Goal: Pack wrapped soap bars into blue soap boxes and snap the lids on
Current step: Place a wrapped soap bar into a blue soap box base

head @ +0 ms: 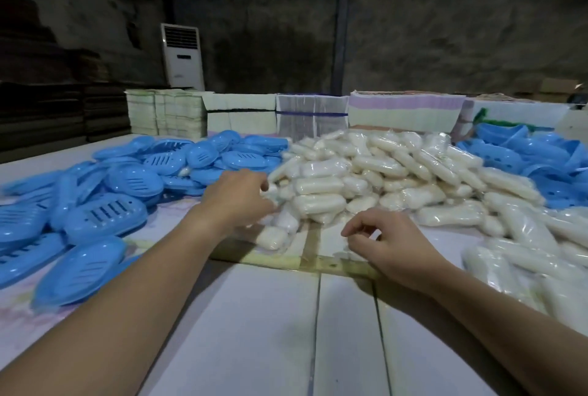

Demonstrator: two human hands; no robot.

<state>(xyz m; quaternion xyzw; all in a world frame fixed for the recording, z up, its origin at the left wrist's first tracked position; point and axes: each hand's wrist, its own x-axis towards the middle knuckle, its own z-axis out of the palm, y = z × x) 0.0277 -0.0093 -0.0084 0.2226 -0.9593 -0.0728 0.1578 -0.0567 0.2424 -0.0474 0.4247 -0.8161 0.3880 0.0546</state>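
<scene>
A big heap of white soap bars in clear wrap (381, 172) fills the middle and right of the table. Blue oval soap boxes (105, 204) lie piled on the left, and more blue box parts (525, 153) sit at the far right. My left hand (235, 198) reaches to the left edge of the soap heap, fingers curled against wrapped bars there; I cannot tell whether it grips one. My right hand (388, 242) hovers low over the table just in front of the heap, fingers bent and apart, holding nothing.
The table (270, 332) is made of white panels joined by yellowish tape (311, 263). Stacks of flat cartons and paper (241, 112) line its far edge. A white standing air conditioner (181, 55) is by the back wall.
</scene>
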